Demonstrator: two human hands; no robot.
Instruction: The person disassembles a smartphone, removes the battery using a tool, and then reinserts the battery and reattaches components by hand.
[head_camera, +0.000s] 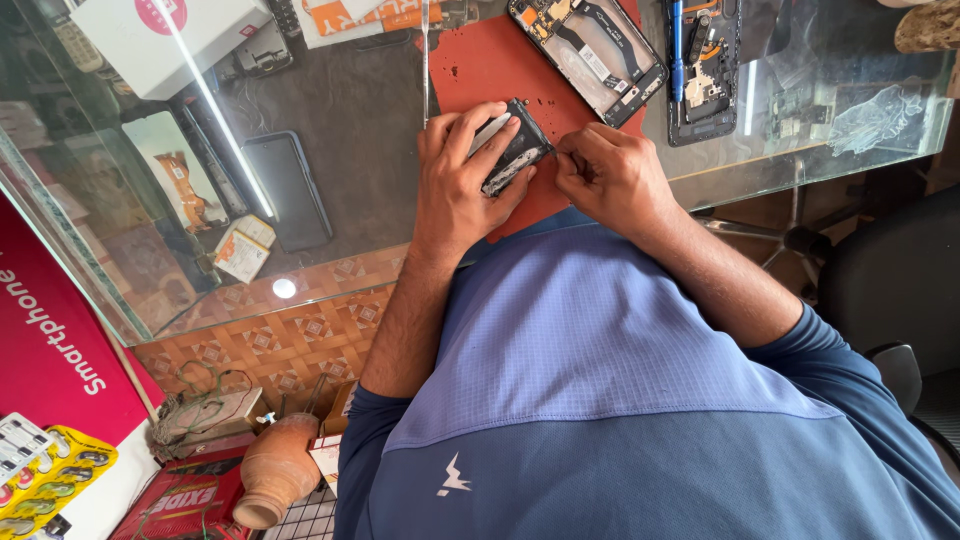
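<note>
My left hand (458, 185) is wrapped around a small black phone part (516, 150) with a silvery edge, holding it tilted just above a red work mat (478, 62). My right hand (612, 178) meets it from the right, with thumb and fingertips pinched at the part's right corner. Whether a small tool sits between those fingers I cannot tell. Both forearms reach out from my blue shirt over the near edge of a glass table (330, 120).
An opened phone (590, 45) lies on the mat's far side. A second opened phone (703, 75) with a blue screwdriver (677, 45) lies to its right. A thin metal tool (425, 60), white box (165, 40), dark phone (290, 190), black chair (890, 280) and clay pot (275, 470) surround me.
</note>
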